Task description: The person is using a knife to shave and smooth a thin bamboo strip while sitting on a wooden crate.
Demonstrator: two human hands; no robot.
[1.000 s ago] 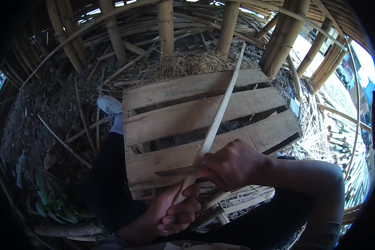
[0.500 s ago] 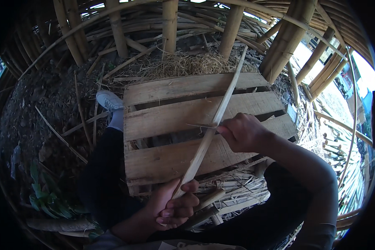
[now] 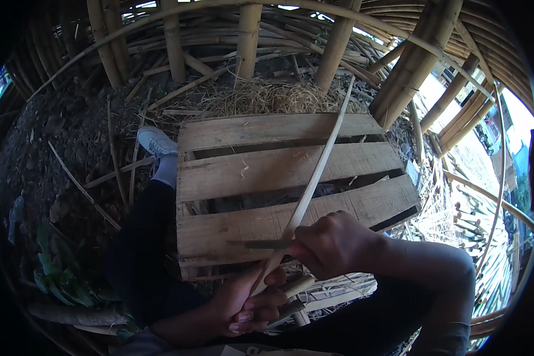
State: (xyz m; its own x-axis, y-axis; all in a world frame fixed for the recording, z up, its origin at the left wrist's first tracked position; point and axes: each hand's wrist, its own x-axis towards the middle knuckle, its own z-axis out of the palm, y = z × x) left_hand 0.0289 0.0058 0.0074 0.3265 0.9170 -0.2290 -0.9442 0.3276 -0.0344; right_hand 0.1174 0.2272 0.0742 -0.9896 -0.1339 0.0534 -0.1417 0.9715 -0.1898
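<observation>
A long, pale bamboo strip (image 3: pixel 320 169) slants up and away over the slatted wooden crate (image 3: pixel 213 178). My left hand (image 3: pixel 252 305) is closed round its near end. Just above that, my right hand (image 3: pixel 335 243) is closed on a knife (image 3: pixel 258 244), whose handle is hidden in the fist. The thin blade points left and lies across the strip, close to the left hand. Small curled shavings (image 3: pixel 245 170) rest on the slats.
Upright bamboo poles (image 3: pixel 249 38) stand behind the crate, with straw (image 3: pixel 267 98) at their feet. Cut bamboo lengths (image 3: pixel 480 261) lie in bright light at the right. A white shoe (image 3: pixel 156 141) is beside the crate, and green leaves (image 3: pixel 65 273) are at the lower left.
My right hand has drawn the knife down along the strip toward my left hand. The left hand keeps its hold, and the view has shifted slightly.
</observation>
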